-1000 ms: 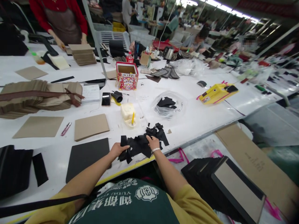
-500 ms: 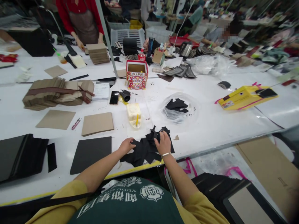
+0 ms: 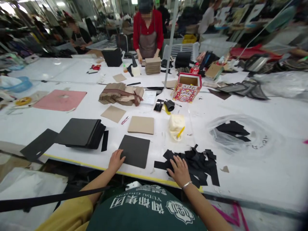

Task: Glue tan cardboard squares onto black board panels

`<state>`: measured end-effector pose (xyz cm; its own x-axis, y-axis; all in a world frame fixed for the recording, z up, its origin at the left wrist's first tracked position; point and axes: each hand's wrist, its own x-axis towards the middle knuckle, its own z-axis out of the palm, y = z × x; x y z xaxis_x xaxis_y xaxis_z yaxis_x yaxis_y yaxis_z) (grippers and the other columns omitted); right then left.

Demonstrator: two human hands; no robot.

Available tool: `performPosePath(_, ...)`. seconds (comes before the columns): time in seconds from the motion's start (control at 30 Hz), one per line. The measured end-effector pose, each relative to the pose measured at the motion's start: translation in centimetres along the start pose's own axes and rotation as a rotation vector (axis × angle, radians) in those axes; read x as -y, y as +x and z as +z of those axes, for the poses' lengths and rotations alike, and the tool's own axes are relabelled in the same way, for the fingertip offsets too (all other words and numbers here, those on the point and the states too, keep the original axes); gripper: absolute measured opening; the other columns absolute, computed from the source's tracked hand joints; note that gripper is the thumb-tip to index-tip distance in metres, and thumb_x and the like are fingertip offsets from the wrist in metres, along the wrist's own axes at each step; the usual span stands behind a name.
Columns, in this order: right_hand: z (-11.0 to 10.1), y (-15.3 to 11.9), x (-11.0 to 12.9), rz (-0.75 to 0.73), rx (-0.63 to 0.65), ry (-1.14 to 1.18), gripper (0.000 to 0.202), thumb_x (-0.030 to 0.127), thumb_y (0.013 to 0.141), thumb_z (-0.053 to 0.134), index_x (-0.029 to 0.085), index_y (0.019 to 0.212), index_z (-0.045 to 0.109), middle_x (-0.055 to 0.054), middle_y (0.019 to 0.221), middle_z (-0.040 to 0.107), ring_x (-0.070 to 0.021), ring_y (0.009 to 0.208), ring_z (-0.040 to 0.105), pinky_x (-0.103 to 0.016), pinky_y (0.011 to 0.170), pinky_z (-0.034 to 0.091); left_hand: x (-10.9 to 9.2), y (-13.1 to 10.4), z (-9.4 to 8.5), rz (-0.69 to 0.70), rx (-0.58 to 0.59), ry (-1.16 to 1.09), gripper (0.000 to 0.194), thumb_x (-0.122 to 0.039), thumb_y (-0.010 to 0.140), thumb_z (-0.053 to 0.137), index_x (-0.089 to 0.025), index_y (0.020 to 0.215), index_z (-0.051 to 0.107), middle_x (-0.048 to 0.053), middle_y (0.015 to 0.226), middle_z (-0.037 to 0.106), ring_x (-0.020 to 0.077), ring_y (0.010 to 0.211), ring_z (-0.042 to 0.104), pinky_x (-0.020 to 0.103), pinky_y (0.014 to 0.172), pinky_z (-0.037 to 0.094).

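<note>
The uneven stack of black panels (image 3: 80, 131) sits near the front edge of the table (image 3: 92, 107); a knock could make its upper panels slide. Rightward, the left hand (image 3: 116, 159) touches the left edge of a single dark panel (image 3: 135, 151) lying flat, thumb apart from the fingers; a sideways push could skew it. Further right, the right hand (image 3: 180, 170) lies fingers spread over loose black strips (image 3: 199, 165) heaped beside that front edge; a dragging palm could tangle them or sweep some off.

Black panel (image 3: 135, 152) looks matt and smooth, black strips (image 3: 196, 161) matt, tabletop (image 3: 260, 175) glossy, bag (image 3: 221, 139) clear plastic, bracelet (image 3: 187, 184) shiny metal.
</note>
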<state>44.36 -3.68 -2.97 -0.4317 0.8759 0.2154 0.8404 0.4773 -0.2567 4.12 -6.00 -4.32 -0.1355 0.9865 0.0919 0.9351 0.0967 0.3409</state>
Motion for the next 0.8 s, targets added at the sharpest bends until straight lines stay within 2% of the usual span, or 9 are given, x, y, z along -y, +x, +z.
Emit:
performPosePath(0.1,0.6,2.0,4.4,-0.005,0.044,0.107,0.039,0.036,0.082,0.046,0.017,0.116,0.051,-0.012,0.126,0.045,-0.0241,0.119,0.038,-0.040,0.098,0.031,3.4,0.3,0.0,-0.174,0.033,-0.024,0.047,-0.030,0.073,0.055,-0.013,0.116,0.045,0.012,0.109,0.051,0.0241,0.105,0.047,0.038,0.091,0.037)
performPosePath(0.2,3.4,5.0,9.7,0.188,0.176,0.191,0.039,0.031,0.083,0.044,0.013,0.118,0.047,-0.014,0.116,0.050,-0.0207,0.108,0.048,-0.033,0.090,0.041,4.6,1.1,0.1,-0.266,0.176,-0.113,0.044,-0.027,0.073,0.055,-0.012,0.114,0.046,0.011,0.101,0.054,0.0206,0.095,0.052,0.032,0.083,0.041)
performPosePath(0.33,6.6,9.2,14.6,0.489,0.394,0.139,0.042,0.029,0.081,0.050,0.009,0.118,0.046,-0.015,0.103,0.055,-0.0211,0.095,0.055,-0.032,0.081,0.045,5.5,1.6,-0.5,-0.209,0.323,-0.194,0.041,-0.021,0.071,0.056,-0.012,0.110,0.049,0.007,0.091,0.057,0.0174,0.085,0.055,0.027,0.077,0.041)
performPosePath(0.43,6.7,10.6,15.9,0.544,0.369,0.142,0.035,0.032,0.083,0.050,0.013,0.113,0.050,-0.012,0.104,0.055,-0.0187,0.090,0.056,-0.033,0.077,0.046,7.3,2.0,-1.4,-0.144,0.416,-0.245,0.040,-0.021,0.071,0.056,-0.013,0.109,0.049,0.003,0.081,0.058,0.0154,0.077,0.056,0.025,0.071,0.040)
performPosePath(0.53,5.4,10.8,15.6,0.581,0.268,0.143,0.028,0.033,0.086,0.047,0.017,0.108,0.052,-0.006,0.109,0.053,-0.0161,0.091,0.054,-0.034,0.079,0.047,9.5,3.1,-2.1,-0.054,0.556,-0.290,0.041,-0.022,0.070,0.054,-0.016,0.110,0.048,-0.001,0.071,0.058,0.0147,0.069,0.056,0.025,0.067,0.040)
performPosePath(0.63,3.3,11.1,13.2,0.658,0.195,0.097,0.028,0.033,0.086,0.046,0.017,0.108,0.052,-0.006,0.110,0.053,-0.0161,0.092,0.054,-0.035,0.079,0.047,11.5,5.0,-2.0,-0.032,0.654,-0.356,0.041,-0.030,0.069,0.054,-0.017,0.108,0.049,-0.003,0.066,0.057,0.0155,0.066,0.057,0.026,0.066,0.041)
performPosePath(0.73,0.5,12.4,9.0,0.833,0.101,0.076,0.029,0.034,0.086,0.045,0.015,0.107,0.051,-0.006,0.095,0.059,-0.0141,0.082,0.057,-0.031,0.074,0.047,12.9,6.7,-1.7,-0.059,0.622,-0.453,0.043,-0.040,0.069,0.050,-0.017,0.105,0.049,-0.002,0.068,0.058,0.0163,0.066,0.058,0.027,0.067,0.043)
performPosePath(0.8,-1.2,14.0,5.9,1.031,-0.012,0.107,0.035,0.037,0.082,0.048,0.013,0.108,0.050,-0.005,0.085,0.062,-0.0140,0.076,0.059,-0.027,0.070,0.046,13.5,7.3,-1.5,-0.085,0.585,-0.503,0.045,-0.044,0.067,0.048,-0.017,0.102,0.050,-0.001,0.070,0.059,0.0175,0.069,0.059,0.028,0.069,0.044)
